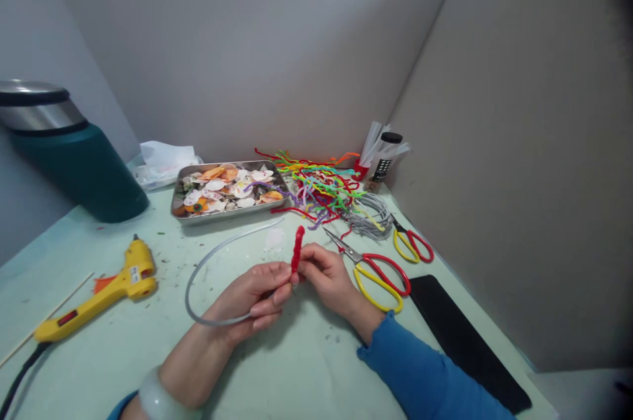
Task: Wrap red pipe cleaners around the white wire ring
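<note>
My left hand is closed round a curved grey wire and the lower end of a red pipe cleaner. The wire bows out to the left in a wide arc, its free end over the table. Thick and seemingly coiled, the red pipe cleaner stands upright between my hands. My right hand pinches close to its base from the right; my fingers hide what exactly they grip there. Just right of that hand lie scissors with one red and one yellow handle, blades partly apart.
Behind my hands stands a metal tray of shells, beside a heap of coloured pipe cleaners and a grey wire coil. A yellow glue gun and teal bottle are left. Second scissors and a black strip lie right.
</note>
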Demonstrator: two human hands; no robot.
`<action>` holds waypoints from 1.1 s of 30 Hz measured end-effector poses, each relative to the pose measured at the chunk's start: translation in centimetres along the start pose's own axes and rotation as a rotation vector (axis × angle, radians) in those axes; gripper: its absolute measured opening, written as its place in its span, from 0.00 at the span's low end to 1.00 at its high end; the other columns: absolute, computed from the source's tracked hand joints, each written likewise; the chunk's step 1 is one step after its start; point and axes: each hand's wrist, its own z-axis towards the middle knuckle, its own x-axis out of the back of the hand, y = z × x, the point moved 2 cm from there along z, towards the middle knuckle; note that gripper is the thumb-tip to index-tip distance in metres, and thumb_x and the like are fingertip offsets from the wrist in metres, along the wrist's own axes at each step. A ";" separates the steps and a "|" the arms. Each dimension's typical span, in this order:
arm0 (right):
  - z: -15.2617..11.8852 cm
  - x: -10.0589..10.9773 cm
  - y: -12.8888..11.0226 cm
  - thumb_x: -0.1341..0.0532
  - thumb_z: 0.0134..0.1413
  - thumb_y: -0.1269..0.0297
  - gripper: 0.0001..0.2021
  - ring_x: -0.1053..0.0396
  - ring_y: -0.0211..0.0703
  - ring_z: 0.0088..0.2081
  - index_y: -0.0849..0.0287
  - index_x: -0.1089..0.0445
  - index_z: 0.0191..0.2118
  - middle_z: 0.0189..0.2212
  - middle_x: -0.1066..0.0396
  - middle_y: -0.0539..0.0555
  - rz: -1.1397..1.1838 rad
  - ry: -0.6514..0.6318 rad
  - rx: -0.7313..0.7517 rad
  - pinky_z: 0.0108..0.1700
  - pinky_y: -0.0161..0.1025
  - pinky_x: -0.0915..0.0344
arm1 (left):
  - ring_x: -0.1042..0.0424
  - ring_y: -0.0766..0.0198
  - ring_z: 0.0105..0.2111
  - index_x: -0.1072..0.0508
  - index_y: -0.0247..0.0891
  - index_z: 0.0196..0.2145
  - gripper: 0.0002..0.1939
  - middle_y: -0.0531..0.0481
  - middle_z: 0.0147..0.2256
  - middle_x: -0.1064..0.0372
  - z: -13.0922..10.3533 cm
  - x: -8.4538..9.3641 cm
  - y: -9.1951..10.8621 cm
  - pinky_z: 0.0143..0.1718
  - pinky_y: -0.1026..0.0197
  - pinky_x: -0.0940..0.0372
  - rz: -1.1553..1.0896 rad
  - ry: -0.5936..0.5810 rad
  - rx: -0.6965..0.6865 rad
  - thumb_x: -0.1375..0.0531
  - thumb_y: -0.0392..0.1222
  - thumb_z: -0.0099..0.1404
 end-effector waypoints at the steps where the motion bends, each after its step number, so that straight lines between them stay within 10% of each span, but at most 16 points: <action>1: 0.1 0.0 0.0 0.43 0.55 0.68 0.04 0.36 0.35 0.25 0.59 0.32 0.30 0.24 0.34 0.48 0.020 -0.011 0.001 0.29 0.32 0.39 | 0.61 0.81 0.09 0.29 0.31 0.31 0.08 0.59 0.17 0.43 -0.1 0.0 0.0 0.08 0.74 0.55 0.007 0.004 0.010 0.44 0.39 0.63; 20: 0.2 0.2 1.3 0.40 0.53 0.67 0.04 0.35 0.38 0.34 0.58 0.32 0.36 0.33 0.34 0.51 0.006 0.091 0.017 0.35 0.35 0.37 | 0.53 0.78 0.09 0.33 0.35 0.31 0.11 0.59 0.17 0.40 0.9 -0.2 0.0 0.08 0.72 0.53 0.346 0.523 -0.275 0.38 0.46 0.55; 33: 0.2 0.0 0.9 0.39 0.52 0.64 0.03 0.36 0.36 0.28 0.57 0.30 0.33 0.31 0.32 0.51 0.106 0.131 -0.038 0.31 0.34 0.37 | 0.54 0.80 0.10 0.35 0.36 0.30 0.13 0.55 0.24 0.33 0.8 -0.8 0.1 0.09 0.72 0.51 0.189 0.429 -0.307 0.42 0.50 0.59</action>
